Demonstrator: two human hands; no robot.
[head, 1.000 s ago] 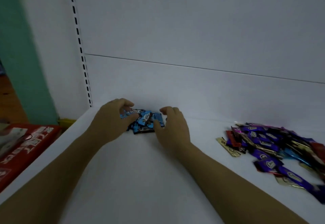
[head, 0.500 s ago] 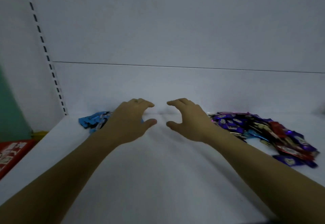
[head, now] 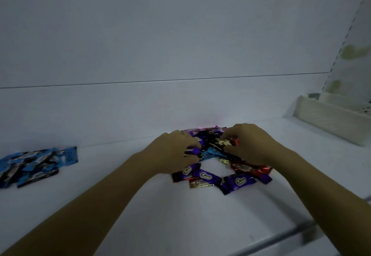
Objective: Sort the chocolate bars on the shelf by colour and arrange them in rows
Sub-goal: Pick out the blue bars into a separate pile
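Left hand (head: 172, 152): we see fingers curled onto the mixed pile (head: 239, 181) at centre frame; grip unclear.
Right hand (head: 252, 145): curled likewise; grip unclear.
Blue bars (head: 34, 165): left edge, well apart.
Basket (head: 325, 123): right edge.

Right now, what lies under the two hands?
The mixed pile. Purple bars, a red bar and a gold bar show round the left hand and right hand, a blue bar between them. Bars directly beneath the palms are covered; their colours cannot be told.

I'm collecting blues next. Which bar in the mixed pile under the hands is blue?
The blue bar lying between the left hand and right hand; those around it are purple, red or gold.
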